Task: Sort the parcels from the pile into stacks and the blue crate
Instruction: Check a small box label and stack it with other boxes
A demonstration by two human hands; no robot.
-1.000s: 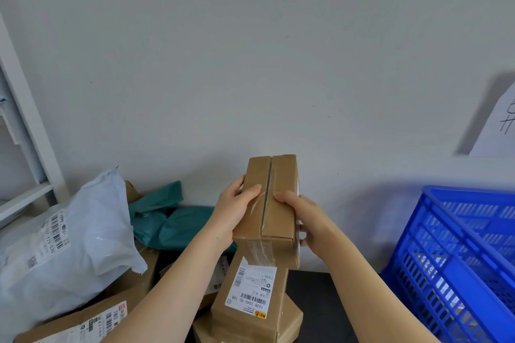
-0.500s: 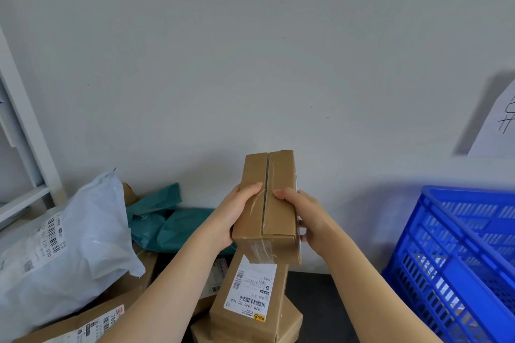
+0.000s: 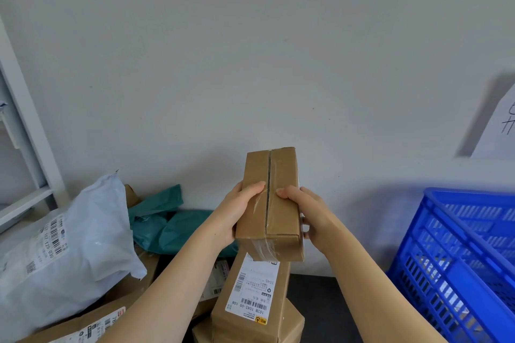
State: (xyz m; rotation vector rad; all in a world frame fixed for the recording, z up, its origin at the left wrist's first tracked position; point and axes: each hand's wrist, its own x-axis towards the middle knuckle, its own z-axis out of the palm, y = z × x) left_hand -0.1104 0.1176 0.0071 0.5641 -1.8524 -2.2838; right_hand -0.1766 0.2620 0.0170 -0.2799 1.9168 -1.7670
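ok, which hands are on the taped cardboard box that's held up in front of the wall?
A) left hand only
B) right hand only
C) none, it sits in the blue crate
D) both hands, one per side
D: the left hand and the right hand each grip one side of the taped cardboard box, with both thumbs on its top face near the seam.
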